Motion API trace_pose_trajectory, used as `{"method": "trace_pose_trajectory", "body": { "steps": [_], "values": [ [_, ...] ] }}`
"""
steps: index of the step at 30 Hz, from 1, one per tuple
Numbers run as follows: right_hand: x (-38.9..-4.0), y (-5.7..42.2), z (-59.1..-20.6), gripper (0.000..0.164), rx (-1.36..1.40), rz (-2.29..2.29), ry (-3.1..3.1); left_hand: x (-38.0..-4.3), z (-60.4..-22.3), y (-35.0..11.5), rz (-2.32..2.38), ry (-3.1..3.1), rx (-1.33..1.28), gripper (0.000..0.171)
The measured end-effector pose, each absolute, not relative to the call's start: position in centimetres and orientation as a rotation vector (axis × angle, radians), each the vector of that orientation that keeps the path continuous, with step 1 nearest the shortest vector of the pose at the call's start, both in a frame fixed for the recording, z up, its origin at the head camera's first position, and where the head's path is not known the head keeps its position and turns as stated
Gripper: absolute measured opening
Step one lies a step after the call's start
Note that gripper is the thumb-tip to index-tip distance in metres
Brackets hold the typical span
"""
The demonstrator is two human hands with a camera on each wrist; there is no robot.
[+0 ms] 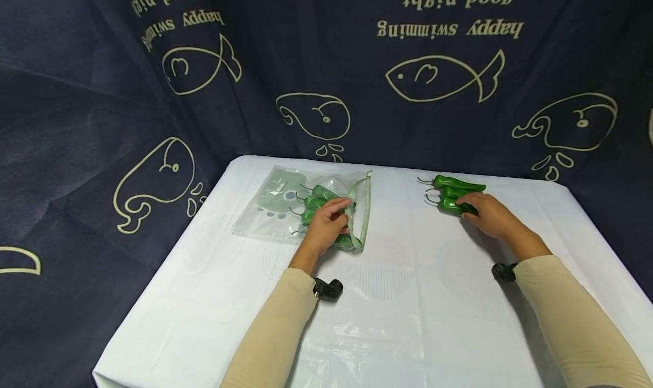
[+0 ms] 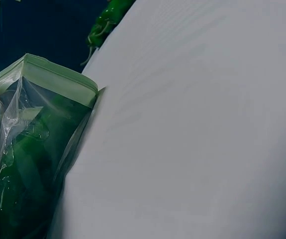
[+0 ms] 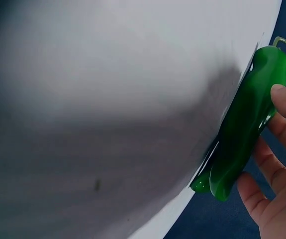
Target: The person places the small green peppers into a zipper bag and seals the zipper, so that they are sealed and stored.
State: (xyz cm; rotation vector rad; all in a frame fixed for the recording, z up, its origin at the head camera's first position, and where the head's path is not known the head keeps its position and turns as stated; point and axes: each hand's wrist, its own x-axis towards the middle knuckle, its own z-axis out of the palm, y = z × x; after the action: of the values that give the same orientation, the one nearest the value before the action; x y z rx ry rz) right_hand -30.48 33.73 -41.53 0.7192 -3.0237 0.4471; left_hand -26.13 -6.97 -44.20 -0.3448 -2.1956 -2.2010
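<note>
Bag (image 1: 316,207) lies flat on the table (image 1: 388,297), far left part, mouth facing right, several green peppers inside. Left hand (image 1: 326,226) rests on the bag near its mouth, fingers curled over the plastic, pinning it. Right of the bag, well apart: three loose peppers (image 1: 454,195) in a row. Right hand (image 1: 487,213) sits on their near ends, fingers curling round the nearest pepper (image 3: 244,127).

I see a clear zip bag (image 1: 306,207), mouth open, lying flat near the tabletop's far edge with green peppers inside. Three loose glossy peppers (image 1: 451,192) lie far right.
</note>
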Motion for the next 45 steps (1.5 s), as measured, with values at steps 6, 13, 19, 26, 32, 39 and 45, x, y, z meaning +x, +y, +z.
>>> {"method": "trace_pose_trajectory", "body": {
  "steps": [6, 13, 19, 26, 32, 39, 45],
  "values": [
    [-30.5, 33.6, -41.6, 0.037, 0.724, 0.445, -3.032, -26.1, -44.2, -7.0, -2.206, -2.209, -0.353, 0.042],
    [-30.5, 33.4, -41.6, 0.038, 0.726, 0.456, -3.023, -26.2, -44.2, -6.9, -2.205, -2.206, -0.341, 0.042],
    [-30.7, 33.1, -41.7, 0.040, 0.710, 0.473, -3.060, -26.2, -44.2, -6.9, -2.203, -2.186, -0.347, 0.042],
    [-30.6, 32.7, -41.7, 0.040, 0.727, 0.501, -3.045, -26.2, -44.2, -6.9, -2.195, -2.196, -0.357, 0.042],
    [-30.7, 32.2, -41.7, 0.041, 0.732, 0.506, -3.050, -26.2, -44.2, -7.0, -2.187, -2.205, -0.351, 0.042],
    [-30.6, 31.7, -41.6, 0.041, 0.769, 0.488, -3.019, -26.2, -44.3, -7.0, -2.190, -2.202, -0.353, 0.042],
    [-30.7, 31.2, -41.5, 0.041, 0.818, 0.485, -3.010, -26.2, -44.3, -7.0, -2.188, -2.207, -0.347, 0.042]
  ]
}}
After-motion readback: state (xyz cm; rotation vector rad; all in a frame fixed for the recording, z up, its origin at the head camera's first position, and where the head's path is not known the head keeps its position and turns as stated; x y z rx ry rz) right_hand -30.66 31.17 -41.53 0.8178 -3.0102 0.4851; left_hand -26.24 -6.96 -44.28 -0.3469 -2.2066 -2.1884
